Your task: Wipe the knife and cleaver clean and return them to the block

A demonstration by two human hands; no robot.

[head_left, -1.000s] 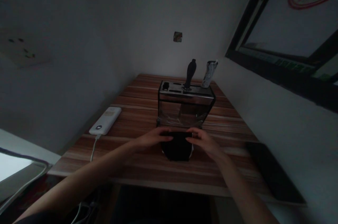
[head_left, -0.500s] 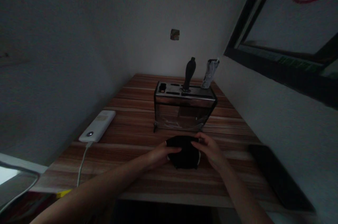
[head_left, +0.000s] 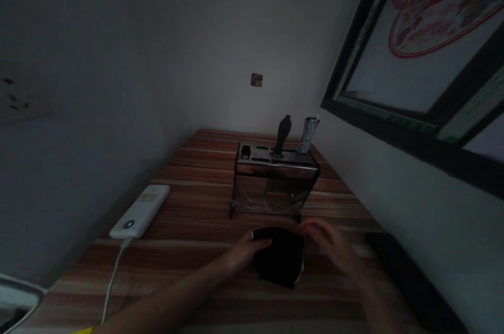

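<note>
A small black cloth-like thing (head_left: 280,259) lies on the striped wooden table (head_left: 189,250) in dim light. My left hand (head_left: 243,253) grips its left edge with the thumb on top. My right hand (head_left: 329,242) is at its upper right edge, blurred by motion, so its fingers do not show clearly. Just behind the black thing stands a metal and clear knife block (head_left: 272,180) with a single black handle (head_left: 282,135) sticking up from it.
A white power bank (head_left: 139,211) with a white cable (head_left: 112,284) lies at the table's left. A crumpled tube (head_left: 307,134) stands behind the block. A dark flat slab (head_left: 409,276) lies along the right wall under a framed picture (head_left: 425,45).
The view has tilted up and pulled back. Both hands and the black thing have come nearer to me, away from the knife block. My right hand has shifted along its top edge.
</note>
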